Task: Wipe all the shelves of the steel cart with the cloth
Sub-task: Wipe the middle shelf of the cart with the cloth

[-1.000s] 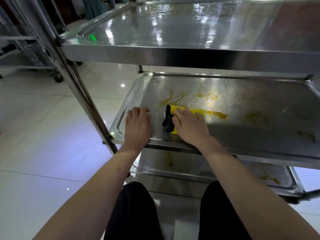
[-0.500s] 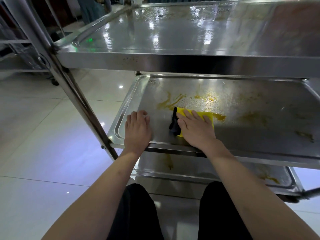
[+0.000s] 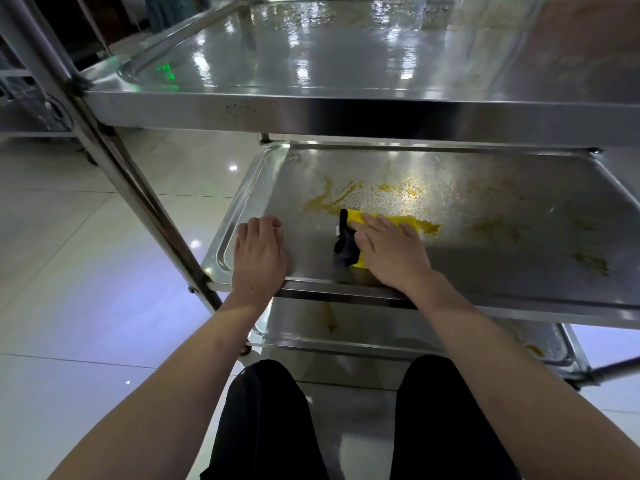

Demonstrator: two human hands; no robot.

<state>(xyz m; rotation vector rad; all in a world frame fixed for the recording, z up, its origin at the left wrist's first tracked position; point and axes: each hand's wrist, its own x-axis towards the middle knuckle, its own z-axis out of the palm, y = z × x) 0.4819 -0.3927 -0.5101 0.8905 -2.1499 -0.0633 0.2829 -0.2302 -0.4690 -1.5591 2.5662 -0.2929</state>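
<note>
Head view is directed down at a steel cart (image 3: 346,112) with three shelves, seen from a low position, with two knees in black trousers (image 3: 266,420) at the bottom edge. On the middle shelf (image 3: 502,271) the right hand (image 3: 389,252) is laid flat on a yellow cloth (image 3: 398,221); the fingers are straight and spread, so the grip is wide and the cloth is pressed down, not pinched. A black part of the cloth (image 3: 344,245) is seen just beside the thumb, on its left side. The cloth is placed near the front edge of the middle shelf, touching an orange-yellow smear (image 3: 431,228) which continues past its far end. More smears of the same colour (image 3: 332,199) are spread behind the cloth, and fainter ones (image 3: 590,263) are seen further to the right on the same shelf. The left hand (image 3: 259,258) is rested on the front left part of the middle shelf, palm down, with the fingers bent at the tips and nothing held in it. The top shelf (image 3: 346,57) is wet and shiny, and lights are reflected in it. On the bottom shelf (image 3: 346,334) a brownish streak (image 3: 329,320) can be seen. The cart is standing on a floor of pale glossy tiles (image 3: 86,271)
</note>
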